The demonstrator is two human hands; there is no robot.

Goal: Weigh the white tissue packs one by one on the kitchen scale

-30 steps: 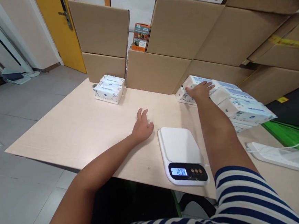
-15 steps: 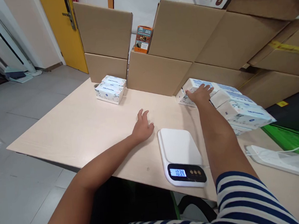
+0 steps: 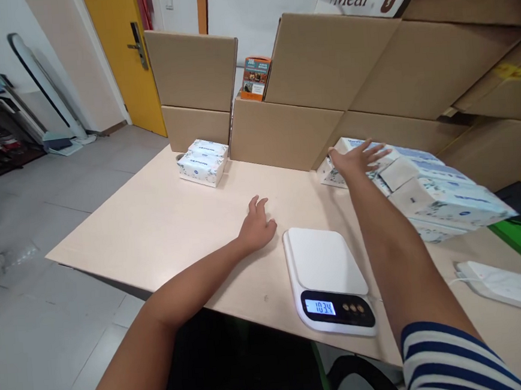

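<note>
My right hand [image 3: 357, 159] reaches over the far end of a stack of white tissue packs [image 3: 445, 195] with a blue floral print. Its fingers are spread across the top of the end pack, the thumb at the left edge; whether it presses on the pack I cannot tell. On the tabletop, left of a white kitchen scale [image 3: 326, 259], lies my left hand [image 3: 257, 226] with fingers loosely bent and apart, holding nothing. The scale's lit display reads 103.4 or 1034, and its plate is bare. Further back on the left sit more tissue packs [image 3: 202, 165].
Cardboard boxes [image 3: 285, 134] line the back of the table [image 3: 140, 222], with a small orange box [image 3: 255, 78] standing among them. A white power strip [image 3: 506, 287] with a cable lies at the right. Beyond the left edge are grey floor and a yellow door [image 3: 118, 56].
The camera view has shifted, so everything appears further right. My right hand's fingers have spread wider over the end pack. My left hand keeps its place, and the scale reading is the same.
</note>
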